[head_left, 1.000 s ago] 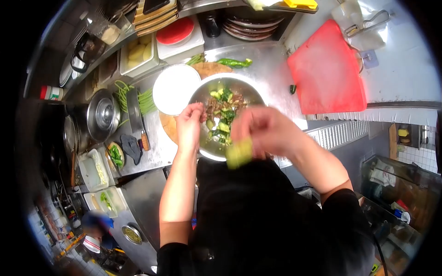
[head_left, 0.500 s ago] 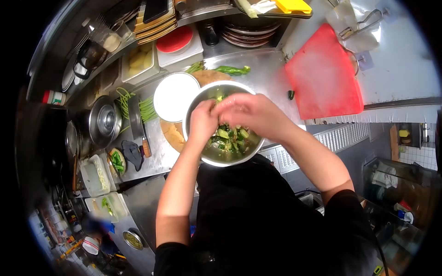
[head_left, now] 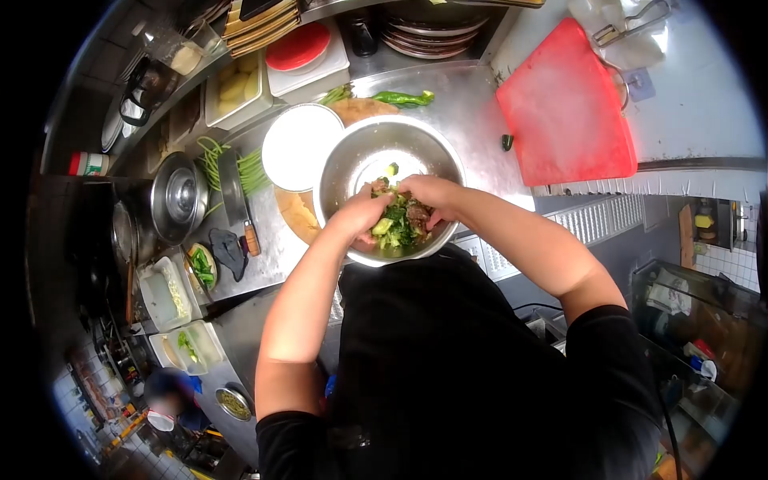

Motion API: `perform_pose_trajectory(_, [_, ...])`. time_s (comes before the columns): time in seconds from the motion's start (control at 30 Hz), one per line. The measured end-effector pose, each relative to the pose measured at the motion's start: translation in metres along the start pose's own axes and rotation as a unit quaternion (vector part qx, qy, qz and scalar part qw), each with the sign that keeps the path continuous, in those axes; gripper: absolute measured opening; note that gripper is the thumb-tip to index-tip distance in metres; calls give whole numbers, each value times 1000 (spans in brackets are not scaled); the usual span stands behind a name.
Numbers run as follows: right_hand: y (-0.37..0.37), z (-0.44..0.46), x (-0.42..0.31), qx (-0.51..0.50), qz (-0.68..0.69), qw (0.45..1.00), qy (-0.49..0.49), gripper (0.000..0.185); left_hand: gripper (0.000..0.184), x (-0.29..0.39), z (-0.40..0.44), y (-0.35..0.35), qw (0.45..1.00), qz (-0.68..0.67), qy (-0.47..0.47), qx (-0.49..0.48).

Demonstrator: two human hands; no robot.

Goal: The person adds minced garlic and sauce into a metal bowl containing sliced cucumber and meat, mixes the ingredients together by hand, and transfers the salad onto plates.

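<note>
A steel mixing bowl (head_left: 332, 180) stands at the counter's front edge, close against my black apron. In its near half lies a heap of chopped green vegetables (head_left: 396, 228), perhaps cucumber, mixed with leafy bits and brown pieces. My left hand (head_left: 364, 216) cups the heap from the left, its fingers curled into it. From the right, my right hand (head_left: 432, 196) grips the same heap, fingertips partly hidden among the pieces. One loose green chunk (head_left: 392, 170) lies just beyond the hands.
A white round lid or plate (head_left: 302, 148) lies beside the bowl, over a wooden board (head_left: 298, 214). A cleaver (head_left: 232, 188) rests by long green beans (head_left: 254, 170) at left. At right is a red cutting board (head_left: 564, 104). Another person (head_left: 172, 400) is at lower left.
My hands have gone from above the bowl's middle down into the vegetables, moving apart to either side. The vegetables are now gathered into a heap at the near side.
</note>
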State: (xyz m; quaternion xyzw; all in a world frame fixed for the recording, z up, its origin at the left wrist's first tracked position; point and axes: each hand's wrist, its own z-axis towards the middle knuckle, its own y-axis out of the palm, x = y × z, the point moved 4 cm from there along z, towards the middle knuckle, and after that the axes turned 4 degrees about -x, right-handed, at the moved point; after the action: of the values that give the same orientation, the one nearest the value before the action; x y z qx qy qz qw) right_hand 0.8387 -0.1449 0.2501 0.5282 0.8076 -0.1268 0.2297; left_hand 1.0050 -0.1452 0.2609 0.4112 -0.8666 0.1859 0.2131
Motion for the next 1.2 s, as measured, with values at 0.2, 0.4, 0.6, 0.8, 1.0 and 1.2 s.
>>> perform_pose_trajectory(0.2, [10,-1,-2,-109,266,957,-45,39,59,-6,-4,8,965,-249,78,-26])
perform_pose_trajectory(0.4, [-6,-19,-28,-112,309,912,-245,36,44,26,-42,-4,934,-262,243,24])
perform_pose_trajectory(0.6, [-29,-29,-29,17,175,939,-296,39,51,10,-40,-17,925,-256,276,49])
perform_pose_trajectory(0.8, [3,-57,-28,41,253,963,-80,47,67,-4,-33,-7,947,-300,-14,111])
perform_pose_trajectory(1.0, [16,-3,4,-103,354,929,-42,42,69,0,0,18,899,-422,91,-75])
perform_pose_trajectory(1.2, [-16,-34,-12,-90,350,923,-132,66,74,15,-44,-3,869,-450,194,-64])
